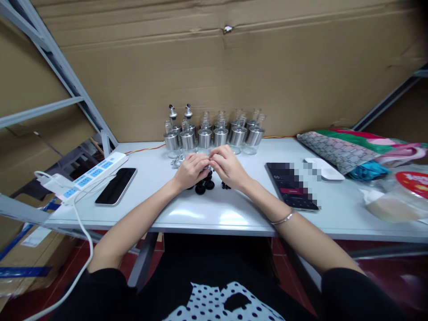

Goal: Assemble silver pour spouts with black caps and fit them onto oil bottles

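My left hand and my right hand meet above the middle of the table, fingers bent and pinched together. Whatever sits between the fingertips is hidden by them. Just below the hands lies a pile of black round caps, partly covered by my left hand. Several small black pieces lie under my right hand. Shiny silver metal parts are beside my left hand. Behind the hands stand rows of glass bottles with metal sleeves; two at the back left carry pourer spouts.
A power strip with a white cable and a phone lie on the left. To the right are a second phone, a white flat device, a patterned fabric bag and a tape roll. Cardboard backs the table.
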A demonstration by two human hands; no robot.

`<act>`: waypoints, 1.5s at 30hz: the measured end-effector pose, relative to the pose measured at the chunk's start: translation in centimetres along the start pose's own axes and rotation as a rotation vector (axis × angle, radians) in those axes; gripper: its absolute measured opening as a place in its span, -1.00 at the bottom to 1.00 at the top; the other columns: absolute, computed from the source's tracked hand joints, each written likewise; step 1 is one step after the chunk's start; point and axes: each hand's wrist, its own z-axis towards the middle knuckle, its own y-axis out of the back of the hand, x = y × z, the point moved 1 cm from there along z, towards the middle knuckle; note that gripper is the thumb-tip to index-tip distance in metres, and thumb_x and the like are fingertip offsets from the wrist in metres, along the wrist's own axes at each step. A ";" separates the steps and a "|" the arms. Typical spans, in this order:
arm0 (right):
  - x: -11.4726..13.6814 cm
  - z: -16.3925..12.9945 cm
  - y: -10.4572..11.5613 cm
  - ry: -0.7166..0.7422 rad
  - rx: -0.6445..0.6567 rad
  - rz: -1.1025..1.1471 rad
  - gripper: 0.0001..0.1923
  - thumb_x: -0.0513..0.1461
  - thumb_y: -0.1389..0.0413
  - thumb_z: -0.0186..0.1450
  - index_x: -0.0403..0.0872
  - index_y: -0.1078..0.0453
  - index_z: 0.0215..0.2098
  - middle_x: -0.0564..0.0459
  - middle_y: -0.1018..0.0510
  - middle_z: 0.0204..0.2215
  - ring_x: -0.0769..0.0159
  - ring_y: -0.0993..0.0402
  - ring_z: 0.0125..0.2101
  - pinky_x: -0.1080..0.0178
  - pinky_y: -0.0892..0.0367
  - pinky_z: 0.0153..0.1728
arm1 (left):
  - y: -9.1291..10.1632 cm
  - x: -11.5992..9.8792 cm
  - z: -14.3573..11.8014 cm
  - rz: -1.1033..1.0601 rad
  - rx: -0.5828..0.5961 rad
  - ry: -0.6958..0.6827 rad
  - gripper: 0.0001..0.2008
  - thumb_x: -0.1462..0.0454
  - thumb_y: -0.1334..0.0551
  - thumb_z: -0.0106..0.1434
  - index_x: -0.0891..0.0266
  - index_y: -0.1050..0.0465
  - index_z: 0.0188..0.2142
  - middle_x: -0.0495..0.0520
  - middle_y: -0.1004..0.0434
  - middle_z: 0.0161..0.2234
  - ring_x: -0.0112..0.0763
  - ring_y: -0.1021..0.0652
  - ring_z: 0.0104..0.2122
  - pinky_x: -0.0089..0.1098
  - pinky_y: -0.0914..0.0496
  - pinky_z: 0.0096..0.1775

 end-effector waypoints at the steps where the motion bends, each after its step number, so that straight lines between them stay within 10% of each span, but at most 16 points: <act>1: 0.0 0.0 0.0 0.011 0.005 0.011 -0.69 -0.15 0.19 0.41 -0.05 -0.30 -0.36 -0.08 -0.40 -0.26 0.20 -0.22 -0.23 0.10 -0.22 -0.18 | 0.0 0.1 0.0 -0.021 0.006 0.001 -0.85 0.24 -0.01 0.35 0.23 -0.30 -0.21 0.12 -0.53 -0.26 -0.33 -0.50 -0.21 -0.29 -0.35 -0.19; 19: -0.1 -0.1 -0.4 -0.075 0.024 0.011 -0.56 -0.06 0.28 0.42 -0.04 -0.24 -0.48 -0.04 -0.41 -0.40 0.22 -0.21 -0.31 0.13 -0.16 -0.23 | 0.0 0.0 0.4 0.019 0.060 -0.062 -0.78 0.19 0.00 0.36 0.26 -0.32 -0.28 0.10 -0.49 -0.38 -0.35 -0.44 -0.34 -0.35 -0.32 -0.29; 45: -0.3 -0.2 0.0 -0.103 0.119 -0.048 -0.90 -0.30 0.03 0.23 -0.05 -0.32 -0.39 0.02 -0.50 -0.45 0.21 -0.32 -0.34 0.16 -0.10 -0.28 | -0.1 0.5 -0.2 -0.213 0.080 0.117 -0.91 0.27 -0.06 0.33 0.25 -0.25 -0.21 0.09 -0.45 -0.32 -0.40 -0.48 -0.32 -0.39 -0.39 -0.29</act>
